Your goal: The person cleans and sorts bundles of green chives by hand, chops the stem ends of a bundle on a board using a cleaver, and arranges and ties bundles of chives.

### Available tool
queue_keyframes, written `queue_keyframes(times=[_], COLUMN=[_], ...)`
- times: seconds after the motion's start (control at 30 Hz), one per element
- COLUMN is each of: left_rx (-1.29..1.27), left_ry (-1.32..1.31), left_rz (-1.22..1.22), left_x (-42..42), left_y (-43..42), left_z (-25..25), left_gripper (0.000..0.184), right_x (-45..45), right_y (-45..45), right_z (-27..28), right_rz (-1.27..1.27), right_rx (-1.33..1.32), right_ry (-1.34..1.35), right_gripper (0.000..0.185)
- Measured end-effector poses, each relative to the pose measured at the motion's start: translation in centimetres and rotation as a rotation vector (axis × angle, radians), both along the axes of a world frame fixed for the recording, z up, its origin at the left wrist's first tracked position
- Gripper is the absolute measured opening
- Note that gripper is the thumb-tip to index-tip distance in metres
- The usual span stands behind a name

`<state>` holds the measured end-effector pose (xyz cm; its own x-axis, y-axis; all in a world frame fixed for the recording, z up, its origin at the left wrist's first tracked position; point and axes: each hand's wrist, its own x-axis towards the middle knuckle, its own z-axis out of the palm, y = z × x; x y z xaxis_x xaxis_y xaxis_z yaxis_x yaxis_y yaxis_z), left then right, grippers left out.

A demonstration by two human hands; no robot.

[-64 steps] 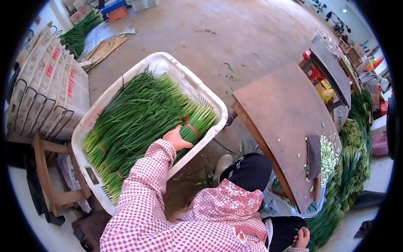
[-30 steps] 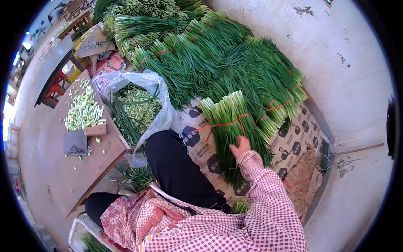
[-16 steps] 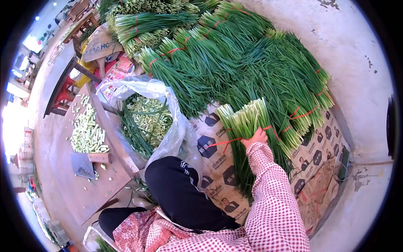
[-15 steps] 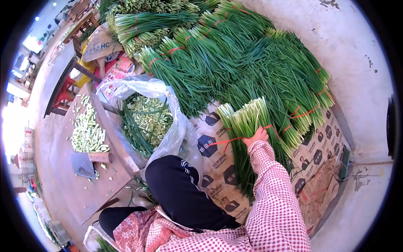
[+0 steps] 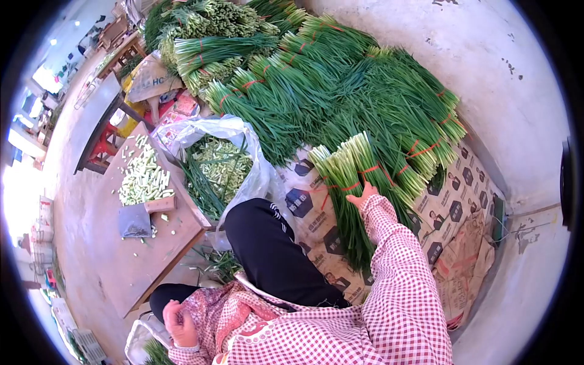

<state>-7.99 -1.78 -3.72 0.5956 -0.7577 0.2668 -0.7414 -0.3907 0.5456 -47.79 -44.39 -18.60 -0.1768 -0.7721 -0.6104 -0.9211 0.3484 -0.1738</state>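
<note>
A smooth brown floor (image 5: 82, 243) extends along the left of the frame. A brown counter (image 5: 152, 255), left of centre, carries a heap of cut stalks (image 5: 145, 176) and a cleaver (image 5: 134, 221) with its handle toward the stalks. At lower left, the left grip (image 5: 181, 323) is released, fingers loosely curled, above a white-rimmed basket (image 5: 131, 342). A clear plastic bag (image 5: 266, 182) beside the counter contains further cut pieces (image 5: 226, 167). Banded bundles (image 5: 322, 91) of greens are piled across the upper centre. The bundle (image 5: 342, 167) being handled lies right of centre, pale ends toward the top. The right grip (image 5: 366, 196) contacts it beside its red band (image 5: 348, 188); clamping cannot be determined. A printed sheet (image 5: 456, 207) lies at right, against a pale wall (image 5: 529, 134).
</note>
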Motion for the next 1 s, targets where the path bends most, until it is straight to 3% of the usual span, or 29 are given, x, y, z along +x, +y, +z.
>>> queue_keyframes(times=[0.2, 0.3, 0.43, 0.5, 0.53, 0.6, 0.67, 0.83, 0.87, 0.97, 1.0], left_rx=[0.095, 0.298, 0.293, 0.317, 0.314, 0.019, -0.028, -0.124, -0.08, -0.011, -0.029], left_ry=[-0.072, -0.081, -0.041, 0.124, 0.124, 0.125, 0.117, 0.197, 0.27, 0.541, 0.57], left_rz=[-0.075, -0.122, -0.146, -0.157, -0.162, -0.067, -0.084, -0.418, -0.415, -0.547, -0.577], left_x=[-2.1, -2.2, -1.5, -0.2, -0.5, -1.4, -2.0, -5.3, -6.3, -9.4, -10.4], left_y=[-0.3, -0.6, -1.8, -0.9, -1.9, -4.3, -6.4, -13.0, -14.3, -18.1, -19.2], left_z=[0.4, 1.9, 1.6, 0.2, -0.1, -0.4, 0.6, 3.4, 4.0, 6.3, 7.5], left_gripper=[0.017, 0.019, 0.011, 0.033, 0.033, 0.018, 0.019, 0.018, 0.026, 0.096, 0.106], right_x=[2.5, 3.4, 2.6, 1.5, 1.1, 0.6, 0.4, 2.7, 3.9, 7.8, 9.4], right_y=[-0.9, -1.8, -3.1, -3.0, -2.7, -0.5, 2.3, 7.3, 7.6, 8.1, 8.3], right_z=[-2.0, -2.6, -2.9, -3.3, -3.1, -1.9, -0.4, 7.6, 10.5, 18.3, 21.0], right_rz=[-0.026, -0.029, -0.028, -0.013, 0.007, 0.039, 0.111, 0.382, 0.408, 0.469, 0.505], right_rx=[-0.052, 0.011, 0.093, 0.045, -0.007, -0.132, -0.233, -0.516, -0.604, -0.991, -1.106], right_ry=[0.066, 0.136, 0.037, -0.011, -0.059, -0.176, -0.325, -0.491, -0.471, -0.586, -0.667], right_gripper=[0.11, 0.111, 0.106, 0.103, 0.1, 0.093, 0.089, 0.086, 0.085, 0.086, 0.084])
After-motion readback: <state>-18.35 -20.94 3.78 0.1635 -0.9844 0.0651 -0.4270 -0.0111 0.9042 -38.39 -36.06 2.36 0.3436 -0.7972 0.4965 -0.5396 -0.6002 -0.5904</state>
